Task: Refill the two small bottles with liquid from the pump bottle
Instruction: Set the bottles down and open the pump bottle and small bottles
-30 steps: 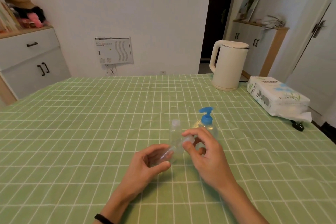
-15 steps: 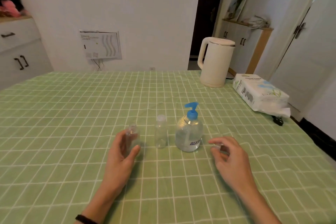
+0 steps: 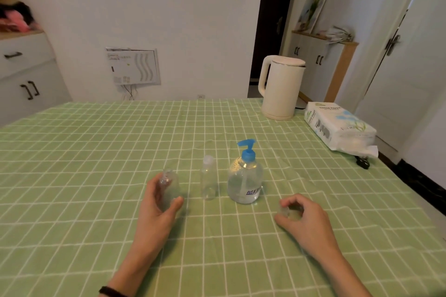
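A clear pump bottle (image 3: 245, 179) with a blue pump head stands upright on the green checked tablecloth. Just left of it stands a small clear bottle (image 3: 208, 180) with its cap on. Further left, my left hand (image 3: 159, 202) holds a second small clear bottle (image 3: 169, 184) upright on the cloth; its neck is uncapped. My right hand (image 3: 303, 217) rests on the cloth right of the pump bottle, and its fingertips pinch a small clear cap (image 3: 286, 211).
A cream electric kettle (image 3: 280, 87) stands at the far right of the table (image 3: 96, 152). A white tissue pack (image 3: 337, 125) lies near the right edge, a small black object (image 3: 363, 163) just in front of it. White cabinets stand beyond the table on both sides.
A second ago both hands held the small bottle together in front of the pump bottle. They have parted: the left set the bottle down at left, the right carried the cap off to the right.
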Demonstrator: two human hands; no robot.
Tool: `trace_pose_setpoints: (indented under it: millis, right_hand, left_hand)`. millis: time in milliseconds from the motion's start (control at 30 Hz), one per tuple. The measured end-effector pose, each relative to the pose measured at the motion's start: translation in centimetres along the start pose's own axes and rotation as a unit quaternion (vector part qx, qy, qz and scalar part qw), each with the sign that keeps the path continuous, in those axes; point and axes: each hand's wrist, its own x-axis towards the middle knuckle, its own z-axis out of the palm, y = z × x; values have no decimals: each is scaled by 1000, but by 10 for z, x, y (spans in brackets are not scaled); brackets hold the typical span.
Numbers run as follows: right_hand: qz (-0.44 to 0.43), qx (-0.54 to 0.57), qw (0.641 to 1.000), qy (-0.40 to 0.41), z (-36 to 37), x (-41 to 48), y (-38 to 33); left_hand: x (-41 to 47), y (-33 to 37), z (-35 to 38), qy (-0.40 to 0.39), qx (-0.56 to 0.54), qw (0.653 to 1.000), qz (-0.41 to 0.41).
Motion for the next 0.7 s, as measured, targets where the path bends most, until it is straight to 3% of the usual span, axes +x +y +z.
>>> trace_pose_setpoints:
  millis: [200, 333, 533, 700]
  right_hand:
    - [-75, 69, 991, 91, -4, -10, -41]
    - [-157, 123, 979, 35, 9, -11, -100]
    - [-205, -18, 976, -69, 66, 17, -152]
    - [-198, -63, 976, -64, 90, 32, -158]
  left_hand:
    - [-17, 12, 2, 75, -22, 997, 17]
    - [-39, 25, 7, 190, -35, 975, 115]
    - [-63, 31, 23, 85, -21, 984, 154]
    - [-65, 24, 21, -4, 45, 993, 108]
